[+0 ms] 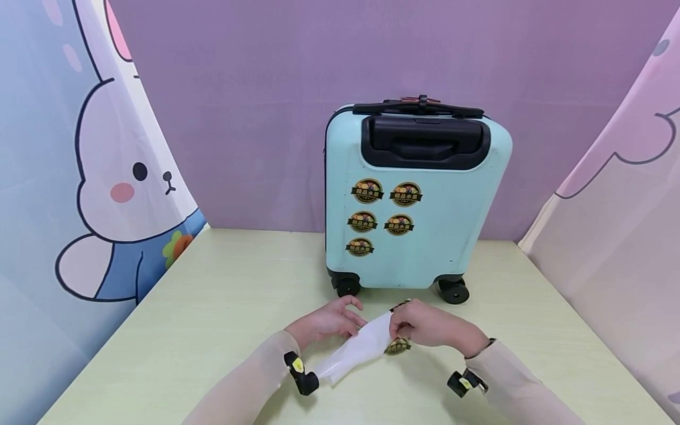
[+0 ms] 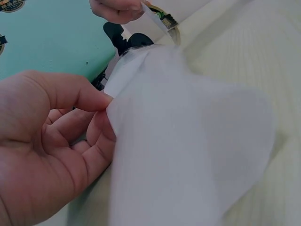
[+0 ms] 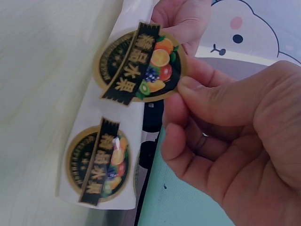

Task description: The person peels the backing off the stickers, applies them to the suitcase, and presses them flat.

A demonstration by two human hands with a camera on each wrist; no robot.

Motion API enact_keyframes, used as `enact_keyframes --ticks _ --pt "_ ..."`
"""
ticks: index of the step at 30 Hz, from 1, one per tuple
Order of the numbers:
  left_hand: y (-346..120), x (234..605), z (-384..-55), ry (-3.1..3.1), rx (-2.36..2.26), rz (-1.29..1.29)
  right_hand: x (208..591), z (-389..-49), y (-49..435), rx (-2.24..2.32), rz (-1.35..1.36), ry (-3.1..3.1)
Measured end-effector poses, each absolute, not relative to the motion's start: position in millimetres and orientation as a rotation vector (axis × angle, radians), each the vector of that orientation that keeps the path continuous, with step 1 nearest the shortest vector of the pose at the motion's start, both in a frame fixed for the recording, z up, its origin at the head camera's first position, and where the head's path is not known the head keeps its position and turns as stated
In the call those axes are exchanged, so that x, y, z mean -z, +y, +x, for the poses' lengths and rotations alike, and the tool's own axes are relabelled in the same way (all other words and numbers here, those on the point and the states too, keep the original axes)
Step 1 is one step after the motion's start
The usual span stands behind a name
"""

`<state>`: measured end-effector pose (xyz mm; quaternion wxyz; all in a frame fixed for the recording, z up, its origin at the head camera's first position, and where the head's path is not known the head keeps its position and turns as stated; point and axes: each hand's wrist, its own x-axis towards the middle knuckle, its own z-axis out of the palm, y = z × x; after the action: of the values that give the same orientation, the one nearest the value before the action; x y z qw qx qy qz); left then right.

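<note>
My left hand (image 1: 326, 323) pinches the edge of a white strip of sticker backing paper (image 1: 361, 345) between thumb and forefinger, clearest in the left wrist view. The paper hangs over the table and looks bent. With thumb and fingertips, my right hand (image 1: 432, 324) pinches the edge of an oval black-and-gold fruit sticker (image 3: 162, 61), which juts past the strip's side. How much of its underside still touches the paper, I cannot tell. A second fruit sticker (image 3: 96, 165) lies flat on the strip near its end.
Behind the hands a mint-green suitcase (image 1: 425, 251) stands upright on black wheels (image 1: 454, 291). Several matching stickers (image 1: 367, 191) are on the left part of its face. Pale wood-look table (image 1: 255, 265) surrounds it, with a purple cloth (image 1: 255, 118) at the back and printed curtains (image 1: 32, 236) at the sides.
</note>
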<state>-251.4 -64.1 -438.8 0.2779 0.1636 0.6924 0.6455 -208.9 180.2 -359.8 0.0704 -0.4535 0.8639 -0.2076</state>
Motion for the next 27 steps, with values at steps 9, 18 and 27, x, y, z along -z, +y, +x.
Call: enact_keyframes --ticks 9,18,27 --pt "-67.4 435.6 -252.4 1.876 -1.725 0.44 357.0 -207.9 183.8 0.622 -1.375 2.622" --pt "-69.4 435.4 -253.4 1.873 -1.713 0.465 357.2 -209.6 185.5 0.672 -1.386 2.623" --pt "-69.6 434.4 -254.9 1.961 -1.68 0.465 356.8 -212.8 189.1 0.786 -1.281 2.639"
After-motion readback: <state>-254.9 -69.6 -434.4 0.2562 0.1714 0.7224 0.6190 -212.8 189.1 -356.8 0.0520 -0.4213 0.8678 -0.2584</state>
